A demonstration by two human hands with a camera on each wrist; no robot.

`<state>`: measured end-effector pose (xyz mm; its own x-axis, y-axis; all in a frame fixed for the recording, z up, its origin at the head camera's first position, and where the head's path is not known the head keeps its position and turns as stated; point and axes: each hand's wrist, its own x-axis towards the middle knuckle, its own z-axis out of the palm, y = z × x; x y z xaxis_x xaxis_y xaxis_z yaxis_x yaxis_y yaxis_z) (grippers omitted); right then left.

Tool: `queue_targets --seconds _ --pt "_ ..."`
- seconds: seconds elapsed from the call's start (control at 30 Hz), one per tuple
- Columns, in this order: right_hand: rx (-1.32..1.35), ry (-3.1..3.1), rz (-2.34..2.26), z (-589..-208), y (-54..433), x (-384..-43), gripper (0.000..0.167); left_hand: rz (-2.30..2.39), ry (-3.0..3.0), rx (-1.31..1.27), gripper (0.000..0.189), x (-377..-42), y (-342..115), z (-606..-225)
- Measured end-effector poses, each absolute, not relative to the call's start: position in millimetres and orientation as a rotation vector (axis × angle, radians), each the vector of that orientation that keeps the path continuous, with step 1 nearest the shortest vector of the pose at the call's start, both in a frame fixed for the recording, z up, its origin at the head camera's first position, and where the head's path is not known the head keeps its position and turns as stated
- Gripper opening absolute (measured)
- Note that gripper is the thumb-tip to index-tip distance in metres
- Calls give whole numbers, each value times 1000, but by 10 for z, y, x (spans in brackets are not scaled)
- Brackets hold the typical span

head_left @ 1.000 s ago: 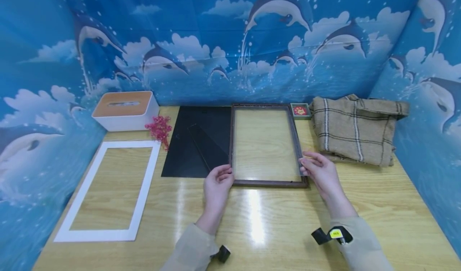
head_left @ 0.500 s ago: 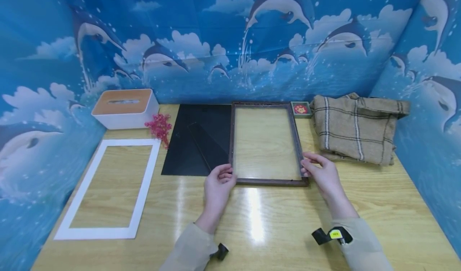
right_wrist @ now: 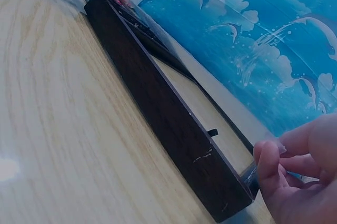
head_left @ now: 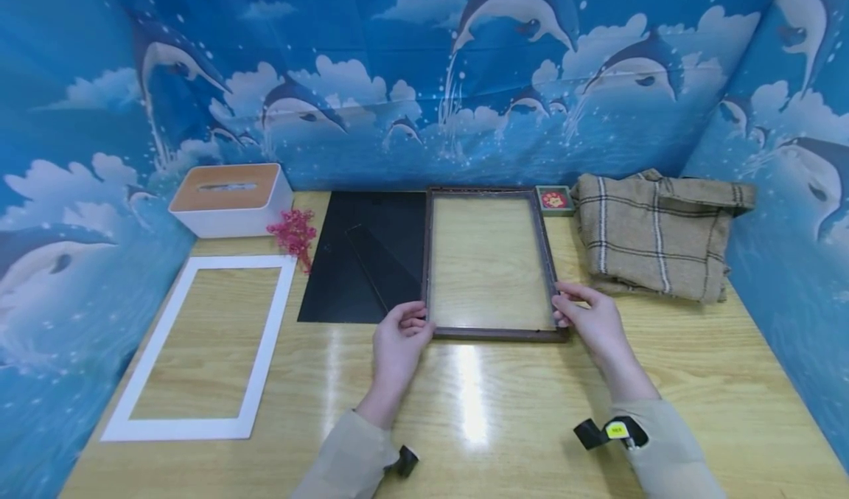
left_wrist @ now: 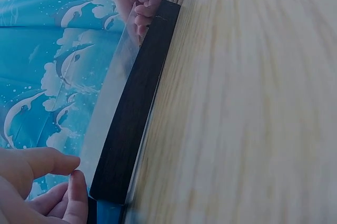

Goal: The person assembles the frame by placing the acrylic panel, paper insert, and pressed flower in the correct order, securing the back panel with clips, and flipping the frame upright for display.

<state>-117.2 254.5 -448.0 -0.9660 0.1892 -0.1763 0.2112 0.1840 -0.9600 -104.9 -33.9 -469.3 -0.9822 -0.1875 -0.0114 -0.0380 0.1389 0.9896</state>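
Observation:
A clear, see-through sheet (head_left: 487, 263) lies over the dark brown picture frame (head_left: 497, 333), held at its two sides near the front. My left hand (head_left: 400, 344) pinches its left edge by the frame's front left corner. At the front right corner my right hand (head_left: 593, 322) pinches the opposite edge. In the left wrist view the sheet (left_wrist: 108, 105) stands tilted above the frame's front rail (left_wrist: 137, 100). The right wrist view shows a gap between sheet (right_wrist: 226, 100) and frame (right_wrist: 158, 108), with a small black tab (right_wrist: 212, 132) on the rail's inner side.
A black backing board (head_left: 351, 263) with a stand leg lies left of the frame. Further left are a white mat border (head_left: 179, 430), pink flowers (head_left: 294, 232) and a tissue box (head_left: 228, 219). A small green-framed box (head_left: 553, 200) and folded plaid cloth (head_left: 653, 241) lie right.
My right hand and the sheet's near right corner have come slightly closer to the frame's front rail. The left hand has hardly moved, and both still pinch the sheet.

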Motion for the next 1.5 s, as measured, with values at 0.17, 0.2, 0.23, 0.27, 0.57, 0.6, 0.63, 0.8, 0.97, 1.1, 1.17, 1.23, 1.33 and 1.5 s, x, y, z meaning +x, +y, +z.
queue_targets --seconds 0.17,0.2,0.23,0.27,0.57,0.6,0.63,0.8,0.97,1.1,1.17,1.23,1.33,1.5 --pt "384 2426 -1931 -4484 2551 -1176 40 -1985 -2265 223 31 -1047 -337 -4706" --pt "374 2435 -1923 -4485 2553 -1178 40 -1993 -2254 224 31 -1049 -334 -4710" --pt "366 2444 -1913 -4485 2554 -1181 40 -1998 -2246 227 31 -1049 -331 -4711" --pt "357 2452 -1905 -4484 2555 -1184 40 -2004 -2237 230 31 -1049 -328 -4711" --pt "296 2647 -1694 -4501 2579 -1181 38 -2027 -2217 256 33 -1047 -307 -4706" --pt "289 2700 -1636 -4505 2581 -1178 37 -2022 -2222 255 33 -1050 -308 -4712" --pt "281 2753 -1573 -4510 2582 -1176 36 -2014 -2230 253 32 -1053 -309 -4717" --pt "233 2880 -1423 -4527 2577 -1182 34 -1958 -2276 210 30 -1065 -318 -4710" --pt "211 2930 -1359 -4539 2567 -1194 34 -1908 -2333 147 29 -1093 -337 -4687" --pt "210 2954 -1321 -4534 2556 -1190 33 -1854 -2400 106 29 -1126 -350 -4666" --pt "207 2962 -1317 -4529 2550 -1188 33 -1822 -2430 87 28 -1140 -354 -4656" --pt "200 2968 -1324 -4523 2542 -1186 33 -1800 -2451 75 28 -1148 -356 -4649" --pt "192 2982 -1333 -4521 2532 -1186 32 -1770 -2478 62 28 -1151 -357 -4634" --pt "178 3015 -1334 -4550 2522 -1186 30 -1748 -2505 57 27 -1144 -354 -4604"
